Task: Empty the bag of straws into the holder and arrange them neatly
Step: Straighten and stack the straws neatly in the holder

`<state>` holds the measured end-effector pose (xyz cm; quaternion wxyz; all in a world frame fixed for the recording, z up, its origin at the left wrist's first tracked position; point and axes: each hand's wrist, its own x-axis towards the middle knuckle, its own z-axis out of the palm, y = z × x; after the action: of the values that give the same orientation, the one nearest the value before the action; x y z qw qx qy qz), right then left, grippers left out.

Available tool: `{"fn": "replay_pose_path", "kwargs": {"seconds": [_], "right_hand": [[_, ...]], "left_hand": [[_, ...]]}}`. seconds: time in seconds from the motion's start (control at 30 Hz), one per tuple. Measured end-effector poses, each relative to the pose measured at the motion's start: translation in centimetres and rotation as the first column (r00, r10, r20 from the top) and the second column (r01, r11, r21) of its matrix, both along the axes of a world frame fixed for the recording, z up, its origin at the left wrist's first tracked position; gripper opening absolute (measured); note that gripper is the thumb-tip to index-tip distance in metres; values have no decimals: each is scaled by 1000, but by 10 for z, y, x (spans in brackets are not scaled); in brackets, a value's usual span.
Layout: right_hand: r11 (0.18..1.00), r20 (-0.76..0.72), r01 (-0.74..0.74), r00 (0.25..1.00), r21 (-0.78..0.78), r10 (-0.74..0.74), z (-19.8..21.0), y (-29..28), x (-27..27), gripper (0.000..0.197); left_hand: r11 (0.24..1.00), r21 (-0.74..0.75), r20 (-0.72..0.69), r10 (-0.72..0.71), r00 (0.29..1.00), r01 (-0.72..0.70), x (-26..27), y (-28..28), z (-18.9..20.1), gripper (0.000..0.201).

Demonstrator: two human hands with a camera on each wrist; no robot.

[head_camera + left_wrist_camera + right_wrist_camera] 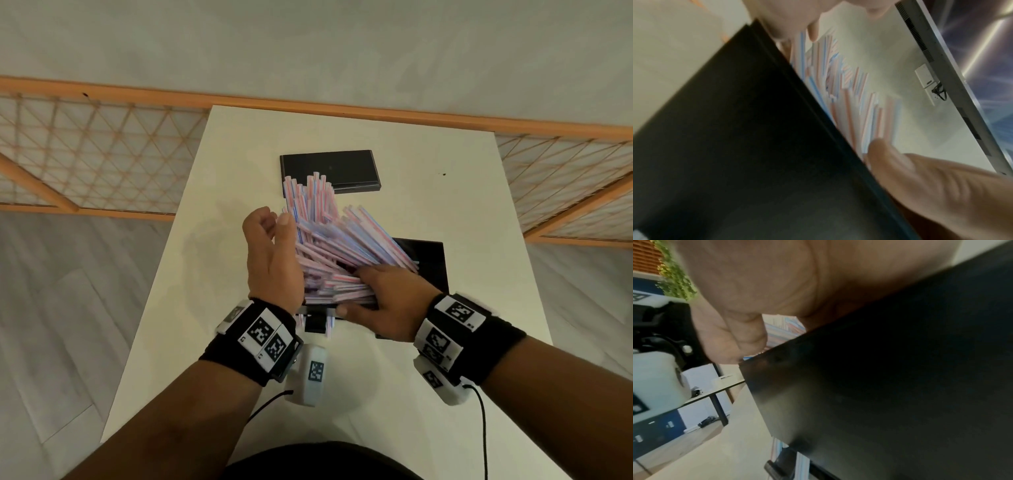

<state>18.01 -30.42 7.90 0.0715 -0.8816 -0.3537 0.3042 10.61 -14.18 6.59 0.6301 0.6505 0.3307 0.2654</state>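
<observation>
The straws (339, 246), white with pink and blue stripes, stand in a disordered fan in the black holder (430, 263), which sits on the surface (239, 154) directly in front of the person. Some straws point away from the person; others lean to the right across the holder's opening. The left hand (274, 260) stands edge-on against the left side of the bundle, thumb pressed to the straws, fingers loosely curled above them and closed on nothing. The right hand (383, 301) lies across the near right part of the bundle, fingers extended into the straws and thumb along the near edge of the holder; whether it grips any straws cannot be determined. A few straw ends show below the holder's near wall, beside a small black fitting (315, 322). A flat black lid (330, 169) lies on the surface beyond the holder, apart from it. Both wrists carry black bands with printed markers.
</observation>
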Motion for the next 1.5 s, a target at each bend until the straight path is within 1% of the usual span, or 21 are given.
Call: {"fn": "replay_pose_path", "kwargs": {"seconds": [0.07,0.13,0.2,0.23,0.3,0.37,0.43,0.47,0.53,0.63,0.67,0.73,0.8,0.9,0.97,1.03,1.07,1.13,1.2,1.33,1.5], "right_hand": [[1000,-50,8,999,25,-7,2,5,1,84],[999,-118,9,993,38,-5,8,10,0,65],[1000,-133,3,991,11,-1,10,16,-2,52],[1000,-139,25,990,4,-24,12,21,-3,49],[998,-133,70,989,-9,-70,10,27,-2,55],[998,-163,59,984,-35,-64,10,29,1,59],[998,-239,39,970,-50,-50,15,30,0,40],[999,-254,16,967,-38,-25,17,31,0,46],[998,-217,-32,976,-51,20,18,34,0,58],[987,-163,-37,987,-157,11,16,39,2,35],[987,-169,-34,986,-160,7,15,40,3,41],[995,-154,-31,988,-93,16,12,40,2,47],[996,-135,-84,988,-42,78,15,41,0,59],[991,-180,-102,980,-86,85,22,44,2,70],[990,-189,-81,980,-113,58,19,45,6,78],[990,-202,-60,979,-131,32,18,46,3,86],[991,-208,-48,978,-123,22,19,47,1,87],[995,-205,-44,978,-84,26,20,47,-2,85],[998,-201,-38,979,-55,26,20,48,-1,83],[995,-186,-55,982,-87,38,16,48,0,78],[997,-129,-75,989,27,78,10,47,-1,88]], "left_hand": [[1000,-30,-100,0,995,-3,-1,1,-3,54],[998,-65,-146,-3,989,-7,-2,1,-6,49],[995,-101,-131,-9,991,-5,-3,-1,-6,49],[992,-123,-97,-4,995,-8,-3,-1,-5,54],[990,-140,-23,14,1000,-17,-3,-1,-2,72],[990,-144,14,6,1000,-4,-2,0,-1,83],[992,-129,13,-8,1000,9,-1,0,-2,76],[993,-118,4,-5,1000,6,-1,0,-2,72],[996,-84,-16,10,1000,-11,-1,-1,-2,68],[998,-59,-37,19,999,-21,-4,-4,-1,68],[998,-56,-43,10,999,-12,-4,-5,0,69],[999,-40,-43,-12,999,10,-4,-8,3,73],[999,-49,-38,-9,999,7,-5,-9,7,74],[988,-148,6,48,999,-47,-7,-5,11,65],[970,-233,41,80,996,-69,-8,-2,11,73],[968,-236,21,90,996,-83,-10,-3,8,81],[973,-212,2,92,996,-89,-10,-4,7,79],[983,-160,-10,89,996,-90,-11,-6,8,64],[988,-139,-16,61,998,-63,-9,-8,8,58],[987,-159,-46,-3,999,-4,-6,-6,7,67],[989,-140,-52,-52,997,45,-7,-8,10,69]]}}
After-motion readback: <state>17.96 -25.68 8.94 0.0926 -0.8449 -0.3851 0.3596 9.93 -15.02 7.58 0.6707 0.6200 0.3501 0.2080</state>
